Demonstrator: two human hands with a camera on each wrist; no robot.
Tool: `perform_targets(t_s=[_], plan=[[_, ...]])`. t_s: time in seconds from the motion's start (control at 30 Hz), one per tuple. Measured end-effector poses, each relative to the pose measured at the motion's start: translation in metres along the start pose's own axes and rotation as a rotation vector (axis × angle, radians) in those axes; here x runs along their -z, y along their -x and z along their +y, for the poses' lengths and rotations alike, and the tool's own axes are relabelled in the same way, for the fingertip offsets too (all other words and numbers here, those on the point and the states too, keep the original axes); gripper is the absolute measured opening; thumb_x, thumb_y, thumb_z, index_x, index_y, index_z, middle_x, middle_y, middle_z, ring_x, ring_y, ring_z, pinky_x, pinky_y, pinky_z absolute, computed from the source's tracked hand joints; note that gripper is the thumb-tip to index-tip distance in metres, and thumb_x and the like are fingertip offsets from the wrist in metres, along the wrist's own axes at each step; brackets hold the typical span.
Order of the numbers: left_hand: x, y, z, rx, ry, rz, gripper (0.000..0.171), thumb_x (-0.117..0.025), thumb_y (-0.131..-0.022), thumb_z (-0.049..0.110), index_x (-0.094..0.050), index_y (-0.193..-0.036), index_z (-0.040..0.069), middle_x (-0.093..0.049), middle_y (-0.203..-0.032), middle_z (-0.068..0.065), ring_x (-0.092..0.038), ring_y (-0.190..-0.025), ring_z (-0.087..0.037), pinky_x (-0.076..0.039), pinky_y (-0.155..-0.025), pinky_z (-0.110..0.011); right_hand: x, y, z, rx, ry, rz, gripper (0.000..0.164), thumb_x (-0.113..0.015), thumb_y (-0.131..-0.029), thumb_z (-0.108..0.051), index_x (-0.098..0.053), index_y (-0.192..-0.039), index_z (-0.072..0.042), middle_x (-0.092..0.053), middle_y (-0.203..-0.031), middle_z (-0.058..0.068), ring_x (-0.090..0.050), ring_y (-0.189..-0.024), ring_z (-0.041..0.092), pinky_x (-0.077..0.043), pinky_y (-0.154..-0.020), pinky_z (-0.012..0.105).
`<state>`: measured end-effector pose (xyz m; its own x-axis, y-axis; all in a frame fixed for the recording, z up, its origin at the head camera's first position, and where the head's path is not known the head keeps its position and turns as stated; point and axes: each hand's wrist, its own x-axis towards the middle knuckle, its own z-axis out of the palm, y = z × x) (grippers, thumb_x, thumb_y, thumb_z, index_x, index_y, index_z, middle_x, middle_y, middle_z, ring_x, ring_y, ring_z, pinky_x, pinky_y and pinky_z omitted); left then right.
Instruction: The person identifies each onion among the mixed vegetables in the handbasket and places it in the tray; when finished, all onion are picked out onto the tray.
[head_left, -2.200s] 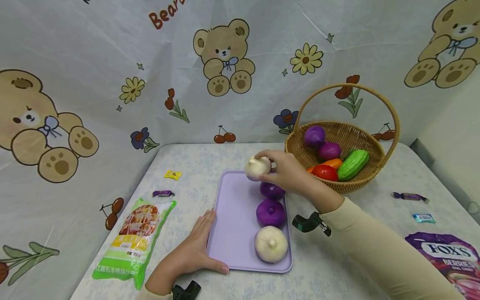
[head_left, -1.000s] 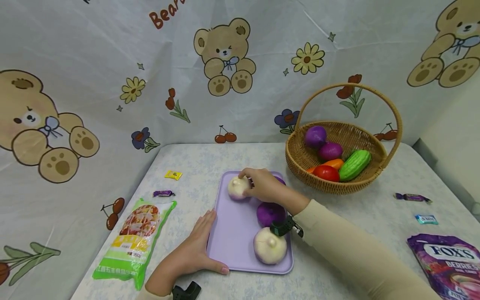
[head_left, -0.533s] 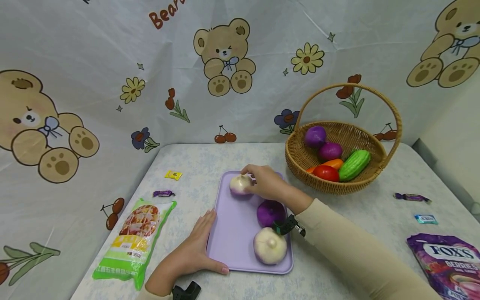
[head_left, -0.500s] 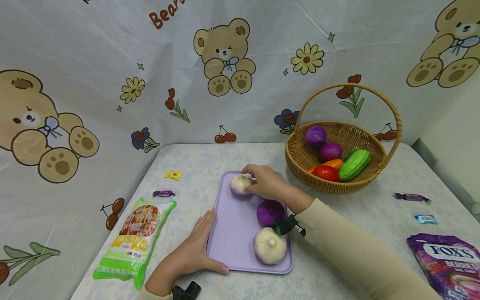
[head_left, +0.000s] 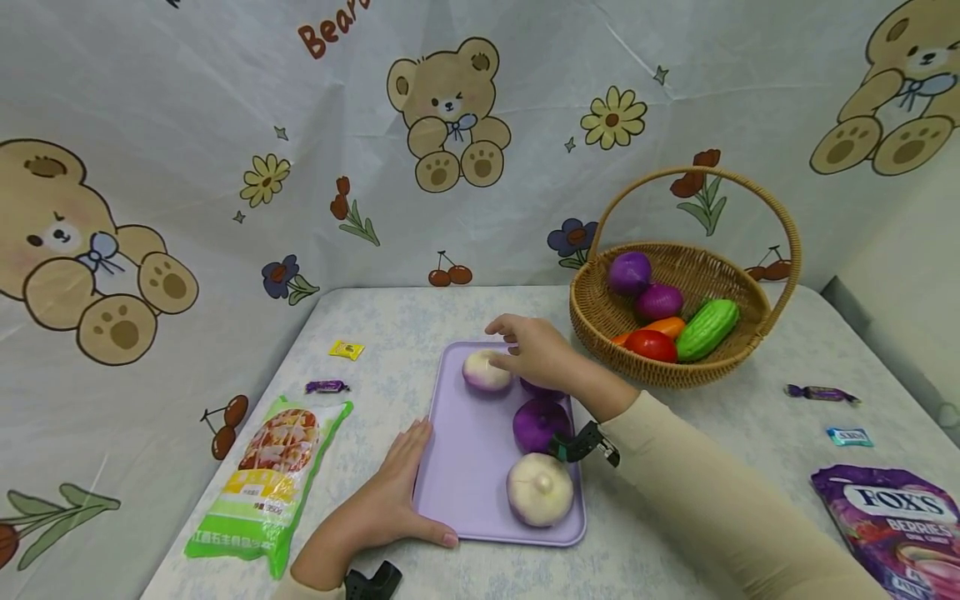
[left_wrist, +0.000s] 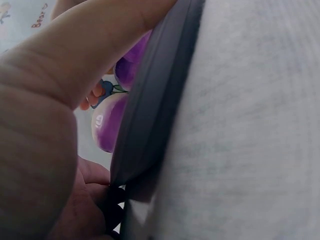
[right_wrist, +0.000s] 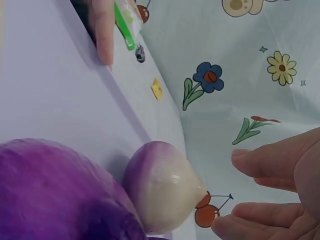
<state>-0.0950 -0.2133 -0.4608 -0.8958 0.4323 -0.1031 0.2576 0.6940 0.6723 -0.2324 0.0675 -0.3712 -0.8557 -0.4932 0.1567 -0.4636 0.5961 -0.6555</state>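
Note:
A white and purple turnip (head_left: 486,372) sits at the back left of the lilac tray (head_left: 468,467). My right hand (head_left: 543,354) hovers just beside and above it, fingers loosely bent and apart from it in the right wrist view. Down the tray's right side are a purple onion (head_left: 542,423), another purple onion (head_left: 542,392) partly hidden by that hand, and a second turnip (head_left: 540,490) at the front. My left hand (head_left: 390,492) rests against the tray's left edge, its fingers straight and its thumb by the near corner.
A wicker basket (head_left: 622,354) with purple onions, a carrot, a tomato and a cucumber stands at the back right. Left of the tray lie a green food bag (head_left: 270,475) and wrapped candies (head_left: 346,350). A purple Fox's bag (head_left: 892,525) and more candies (head_left: 821,393) lie at right.
My right hand has carried the turnip from above the onions to the tray's back left, set it down and let go, then risen slightly. The left hand stays in place.

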Motion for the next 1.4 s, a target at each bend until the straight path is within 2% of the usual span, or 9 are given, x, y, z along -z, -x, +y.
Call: perform_targets(t_s=[0.3, 0.5, 0.6, 0.83, 1.07, 1.4], plan=[[-0.004, 0.0, -0.006, 0.002, -0.023, 0.007, 0.159, -0.095, -0.057, 0.07, -0.004, -0.168, 0.0, -0.004, -0.174, -0.019, 0.005, -0.158, -0.032, -0.003, -0.125, -0.052, 0.016, 0.007, -0.003, 0.007, -0.021, 0.006, 0.037, -0.072, -0.101, -0.012, -0.065, -0.136, -0.002, -0.066, -0.136, 0.016, -0.063, -0.125, 0.038, -0.054, -0.102, 0.045], [-0.004, 0.001, -0.007, 0.001, -0.014, 0.012, 0.16, -0.095, -0.057, 0.071, -0.004, -0.168, 0.0, -0.003, -0.174, -0.019, 0.006, -0.158, -0.033, -0.003, -0.125, -0.053, 0.032, 0.008, -0.004, 0.07, -0.014, 0.078, 0.035, -0.073, -0.101, -0.011, -0.066, -0.132, 0.001, -0.068, -0.131, 0.018, -0.065, -0.121, 0.039, -0.056, -0.099, 0.047], [-0.004, 0.001, -0.007, 0.002, -0.016, 0.012, 0.16, -0.094, -0.057, 0.071, -0.004, -0.168, 0.0, -0.003, -0.174, -0.019, 0.006, -0.158, -0.033, -0.002, -0.125, -0.053, 0.043, 0.008, -0.004, 0.071, -0.014, 0.111, 0.035, -0.074, -0.1, -0.012, -0.067, -0.132, 0.002, -0.069, -0.13, 0.017, -0.066, -0.12, 0.038, -0.056, -0.098, 0.048], [-0.003, 0.002, -0.006, 0.006, -0.023, 0.014, 0.16, -0.094, -0.056, 0.072, -0.004, -0.168, 0.0, -0.003, -0.174, -0.019, 0.005, -0.158, -0.033, -0.002, -0.125, -0.052, 0.076, 0.008, 0.004, 0.009, 0.037, 0.139, 0.037, -0.073, -0.102, -0.02, -0.067, -0.135, -0.003, -0.068, -0.133, 0.016, -0.063, -0.123, 0.035, -0.055, -0.099, 0.05], [-0.003, 0.001, -0.005, 0.002, -0.017, 0.016, 0.159, -0.095, -0.057, 0.071, -0.005, -0.168, 0.0, -0.004, -0.174, -0.019, 0.005, -0.158, -0.033, -0.002, -0.125, -0.052, 0.107, 0.008, 0.023, -0.091, 0.065, 0.156, 0.042, -0.073, -0.103, -0.025, -0.064, -0.139, -0.007, -0.064, -0.139, 0.017, -0.056, -0.129, 0.037, -0.048, -0.106, 0.056], [-0.003, 0.0, -0.003, -0.009, -0.014, 0.013, 0.158, -0.096, -0.058, 0.069, -0.006, -0.167, -0.002, -0.005, -0.173, -0.02, 0.004, -0.158, -0.034, -0.002, -0.125, -0.052, 0.145, 0.008, 0.051, -0.161, 0.115, 0.196, 0.046, -0.074, -0.101, -0.026, -0.062, -0.139, -0.001, -0.063, -0.136, 0.024, -0.059, -0.122, 0.043, -0.05, -0.102, 0.058]])
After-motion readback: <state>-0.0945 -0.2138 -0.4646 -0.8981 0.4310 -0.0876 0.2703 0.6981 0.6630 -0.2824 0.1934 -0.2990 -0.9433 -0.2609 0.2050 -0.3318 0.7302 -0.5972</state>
